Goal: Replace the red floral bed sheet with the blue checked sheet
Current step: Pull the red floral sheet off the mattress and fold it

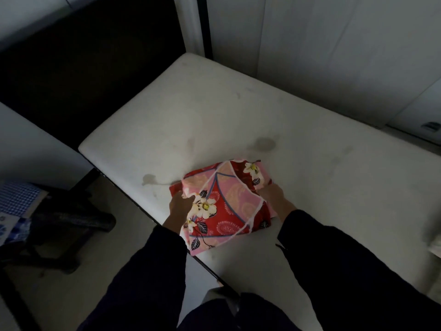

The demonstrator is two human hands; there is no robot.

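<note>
The folded red sheet (226, 201) lies on the bare mattress (214, 120) at its near edge. The left hand (179, 206) pinches its left side; the right hand (272, 191) touches its right side, fingers hidden under a fold, grip unclear. The blue sheet (19, 198) sits far left by a dark chair (71, 220).

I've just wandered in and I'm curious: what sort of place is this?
Most likely a bedroom. A bare white mattress fills the view, the left hand and right hand hold a folded red floral sheet on it, and blue checked cloth lies at the left.
</note>
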